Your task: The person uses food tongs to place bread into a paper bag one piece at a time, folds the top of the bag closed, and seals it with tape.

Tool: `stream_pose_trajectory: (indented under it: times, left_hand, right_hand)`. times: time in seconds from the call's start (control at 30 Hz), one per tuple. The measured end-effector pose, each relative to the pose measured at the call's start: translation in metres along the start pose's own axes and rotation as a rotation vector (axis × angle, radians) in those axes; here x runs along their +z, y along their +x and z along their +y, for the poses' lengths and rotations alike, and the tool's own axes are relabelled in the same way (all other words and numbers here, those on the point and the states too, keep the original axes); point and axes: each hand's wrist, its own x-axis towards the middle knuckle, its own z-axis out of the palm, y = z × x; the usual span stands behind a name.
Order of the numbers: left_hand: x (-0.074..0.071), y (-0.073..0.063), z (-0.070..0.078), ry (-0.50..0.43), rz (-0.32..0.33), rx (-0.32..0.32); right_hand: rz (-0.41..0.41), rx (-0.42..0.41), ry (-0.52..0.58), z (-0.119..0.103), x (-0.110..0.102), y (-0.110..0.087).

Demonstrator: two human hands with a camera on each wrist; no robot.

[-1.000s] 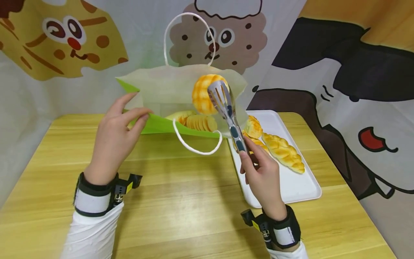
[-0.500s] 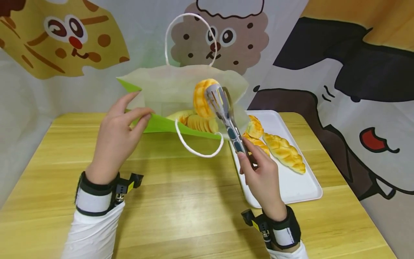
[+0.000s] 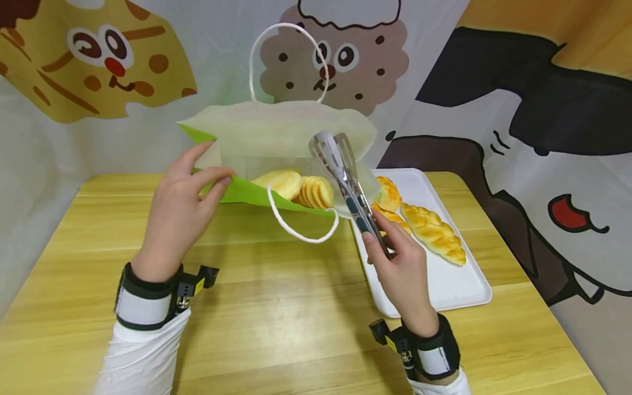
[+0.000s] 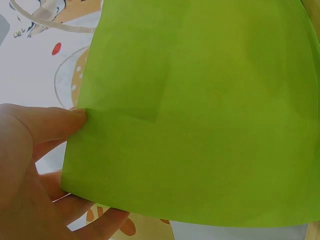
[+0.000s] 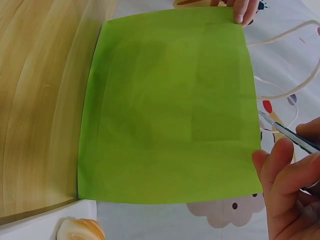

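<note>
A green paper bag [image 3: 247,192] with a pale inside and white rope handles stands with its mouth facing me. My left hand [image 3: 178,214] pinches the bag's left rim between thumb and fingers; the left wrist view also shows its thumb [image 4: 65,120] at the bag's edge. Inside lie an oval pale bread [image 3: 280,182] and a ridged bread roll [image 3: 318,192], side by side. My right hand [image 3: 400,269] grips metal tongs [image 3: 345,184] with dark grip pads. Their slotted ends are spread apart over the bag's mouth, holding nothing.
Right of the bag lies a white tray [image 3: 459,291] bearing a braided bread [image 3: 434,233] and other golden breads [image 3: 387,193], partly behind my right hand and the tongs. A printed cartoon cloth [image 3: 222,49] hangs behind the wooden table [image 3: 276,318].
The round scored bread has left the tongs, dropping into the bag, and the tongs' ends have spread. An oval pale bread now shows inside. My left hand has stayed at the rim.
</note>
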Motion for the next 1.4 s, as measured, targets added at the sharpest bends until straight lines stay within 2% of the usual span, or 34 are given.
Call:
stream_pose_trajectory:
  times: [1.03,1.23,1.4]
  left_hand:
    - [-0.001,0.001,0.003,-0.009,-0.013,-0.02]
    - [0.001,0.002,0.003,-0.008,-0.003,-0.005]
    - [0.001,0.002,0.003,-0.005,-0.005,-0.011]
  right_hand:
    - [-0.015,0.041,0.004,0.001,-0.002,0.001]
    - [0.014,0.025,0.021,-0.001,-0.005,0.002]
    - [0.044,0.017,0.083,-0.003,-0.013,0.003]
